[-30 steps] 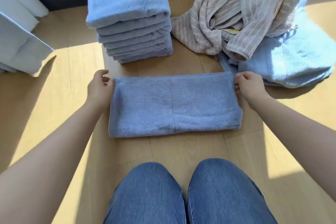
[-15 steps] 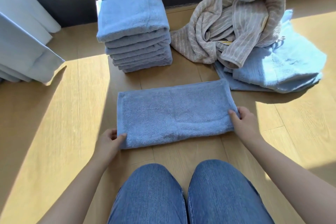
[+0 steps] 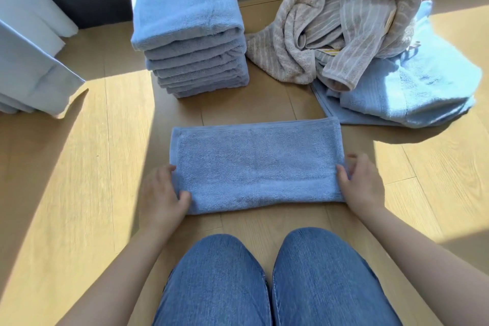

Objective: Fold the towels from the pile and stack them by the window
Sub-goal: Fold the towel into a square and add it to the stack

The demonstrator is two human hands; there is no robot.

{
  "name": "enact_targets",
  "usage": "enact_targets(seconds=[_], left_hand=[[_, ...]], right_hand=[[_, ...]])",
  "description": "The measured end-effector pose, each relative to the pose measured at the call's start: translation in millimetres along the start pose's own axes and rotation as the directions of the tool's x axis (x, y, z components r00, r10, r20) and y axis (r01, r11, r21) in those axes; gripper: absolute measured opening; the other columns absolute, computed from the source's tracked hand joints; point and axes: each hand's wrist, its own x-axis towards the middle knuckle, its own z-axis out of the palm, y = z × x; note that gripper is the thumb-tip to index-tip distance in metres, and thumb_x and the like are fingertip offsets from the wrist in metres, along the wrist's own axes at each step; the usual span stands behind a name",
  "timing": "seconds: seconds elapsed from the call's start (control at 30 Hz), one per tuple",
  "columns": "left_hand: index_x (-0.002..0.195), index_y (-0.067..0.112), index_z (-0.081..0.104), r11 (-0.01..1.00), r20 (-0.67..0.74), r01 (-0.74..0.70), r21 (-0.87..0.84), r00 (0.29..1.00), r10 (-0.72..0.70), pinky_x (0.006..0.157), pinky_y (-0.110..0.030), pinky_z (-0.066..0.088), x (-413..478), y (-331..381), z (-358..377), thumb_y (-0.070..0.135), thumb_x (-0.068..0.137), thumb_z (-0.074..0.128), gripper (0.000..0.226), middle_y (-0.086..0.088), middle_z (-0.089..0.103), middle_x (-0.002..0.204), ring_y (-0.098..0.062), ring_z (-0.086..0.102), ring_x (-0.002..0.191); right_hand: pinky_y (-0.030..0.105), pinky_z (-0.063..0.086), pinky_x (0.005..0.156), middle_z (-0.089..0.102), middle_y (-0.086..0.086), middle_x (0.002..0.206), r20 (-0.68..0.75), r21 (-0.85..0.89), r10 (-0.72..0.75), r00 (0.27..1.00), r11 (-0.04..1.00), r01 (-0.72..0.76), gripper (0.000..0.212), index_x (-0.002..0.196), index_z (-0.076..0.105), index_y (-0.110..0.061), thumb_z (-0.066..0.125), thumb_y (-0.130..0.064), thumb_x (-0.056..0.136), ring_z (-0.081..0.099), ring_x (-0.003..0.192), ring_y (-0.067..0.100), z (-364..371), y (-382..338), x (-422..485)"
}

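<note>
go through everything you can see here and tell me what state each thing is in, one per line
blue towel: folded into a long strip, flat on the floor
left hand: gripping the strip's near left corner
right hand: gripping the strip's near right end
stack of blue towels: folded, piled neatly
beige striped towel: crumpled, unfolded
light blue towel: unfolded, partly under the beige one

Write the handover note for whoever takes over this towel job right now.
Left hand: gripping the near-left corner of the blue towel.
Right hand: gripping its near-right end.
The towel lies flat on the floor as a long strip, partly folded.
Done: a stack of folded blue towels stands by the dark wall.
Left: finish folding this towel and stack it, then the pile of beige striped and light blue towels at right.
</note>
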Motion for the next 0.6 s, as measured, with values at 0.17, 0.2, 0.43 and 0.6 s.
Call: enact_targets(seconds=[0.17,0.2,0.43,0.6], left_hand=[[0.116,-0.006,0.057,0.868,0.062,-0.44,0.229,0.897,0.438,0.092,-0.052,0.043,12,64,30,0.03,0.074,0.037,0.059,-0.023,0.06,0.121,-0.039,0.059,0.111],[0.119,-0.006,0.056,0.831,0.112,-0.499,0.247,0.866,0.487,0.099,-0.048,0.039,10,77,41,0.032,0.076,0.037,0.06,-0.022,0.058,0.125,-0.037,0.057,0.114],[0.136,-0.003,0.035,0.789,0.248,-0.484,0.38,0.874,0.417,0.11,-0.036,0.003,34,33,63,0.06,0.09,0.013,0.081,-0.023,0.042,0.14,-0.03,0.03,0.134],[0.143,-0.002,0.023,0.904,0.117,-0.264,0.335,0.964,0.238,0.113,-0.036,-0.004,30,18,55,0.056,0.08,0.016,0.086,-0.019,0.022,0.151,-0.03,0.017,0.142]], right_hand=[[0.043,0.039,0.095,0.058,0.025,0.118,-0.124,0.026,-0.41,0.903,0.909,0.416,0.058,0.123,0.052,0.003,0.031,-0.027,0.078,0.054,0.111,0.041,15,-67,-4],[0.046,0.039,0.099,0.055,0.025,0.125,-0.04,0.054,-0.477,0.878,0.877,0.478,0.06,0.126,0.05,0.004,0.029,-0.027,0.08,0.052,0.117,0.041,26,-82,-10],[0.038,0.014,0.107,0.053,0.013,0.134,0.218,-0.292,-0.66,0.719,0.659,0.693,0.061,0.128,0.051,-0.003,0.032,-0.042,0.085,0.052,0.123,0.026,67,-66,-4],[0.038,0.005,0.109,0.039,0.015,0.145,0.169,-0.325,-0.556,0.814,0.748,0.578,0.069,0.138,0.037,-0.003,0.025,-0.046,0.085,0.037,0.134,0.029,53,-39,15]])
